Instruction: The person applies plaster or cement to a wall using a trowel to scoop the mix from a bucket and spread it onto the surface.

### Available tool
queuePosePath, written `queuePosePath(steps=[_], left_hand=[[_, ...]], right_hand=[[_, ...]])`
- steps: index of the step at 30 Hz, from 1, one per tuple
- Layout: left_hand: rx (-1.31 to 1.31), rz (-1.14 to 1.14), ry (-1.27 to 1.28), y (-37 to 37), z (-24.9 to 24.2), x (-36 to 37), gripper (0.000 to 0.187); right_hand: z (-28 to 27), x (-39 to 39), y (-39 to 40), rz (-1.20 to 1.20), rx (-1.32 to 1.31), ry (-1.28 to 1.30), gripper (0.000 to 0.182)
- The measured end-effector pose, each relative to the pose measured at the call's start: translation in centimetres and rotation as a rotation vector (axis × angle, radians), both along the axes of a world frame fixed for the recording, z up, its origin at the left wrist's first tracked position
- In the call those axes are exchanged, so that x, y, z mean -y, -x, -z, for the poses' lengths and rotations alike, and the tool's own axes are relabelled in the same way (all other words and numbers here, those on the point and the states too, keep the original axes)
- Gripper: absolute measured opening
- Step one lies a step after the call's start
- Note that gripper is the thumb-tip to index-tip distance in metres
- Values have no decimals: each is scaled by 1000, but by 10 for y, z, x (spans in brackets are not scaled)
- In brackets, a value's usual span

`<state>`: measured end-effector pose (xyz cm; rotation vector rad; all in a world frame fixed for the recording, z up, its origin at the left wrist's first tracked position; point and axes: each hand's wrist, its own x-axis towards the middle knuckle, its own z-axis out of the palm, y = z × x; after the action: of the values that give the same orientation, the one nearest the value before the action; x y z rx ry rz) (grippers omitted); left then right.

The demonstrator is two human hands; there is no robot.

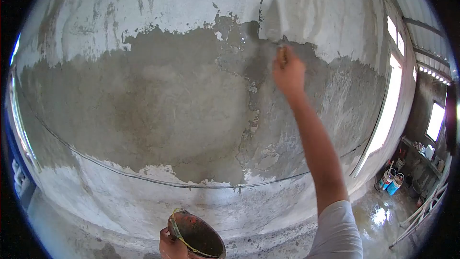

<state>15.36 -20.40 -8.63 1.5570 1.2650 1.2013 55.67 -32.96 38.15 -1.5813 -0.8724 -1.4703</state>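
My right hand (pixel 290 73) is raised high and wrapped round the wooden handle of a trowel (pixel 273 21), whose blade points up against the wall. The blade lies over the border between pale old paint and dark wet plaster (pixel 177 100). Low in view, my left hand (pixel 172 246) grips the rim of a round, dark bucket (pixel 199 235), tilted, with a yellowish cord along its edge. The inside of the bucket looks dark, with reddish stains near the rim.
A cable (pixel 191 186) sags across the lower wall. Windows (pixel 387 110) are on the right. Paint buckets (pixel 394 183) stand on the wet floor at the far right, below a shelf (pixel 421 156) with small items. Poles (pixel 424 208) lean near them.
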Motion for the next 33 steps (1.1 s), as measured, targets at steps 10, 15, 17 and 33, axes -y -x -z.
queuePosePath(steps=[10, 15, 17, 33], left_hand=[[395, 112, -29, 6, 28, -13, 22], [303, 151, 49, 22, 28, -17, 22], [409, 150, 133, 24, 34, -23, 21], [431, 203, -77, 47, 51, -73, 25]], right_hand=[[105, -132, 74, 43, -161, 355, 53], [123, -104, 67, -141, 42, 296, 63], [102, -83, 59, -127, -34, 130, 62], [53, -147, 113, -295, -211, -10, 60]])
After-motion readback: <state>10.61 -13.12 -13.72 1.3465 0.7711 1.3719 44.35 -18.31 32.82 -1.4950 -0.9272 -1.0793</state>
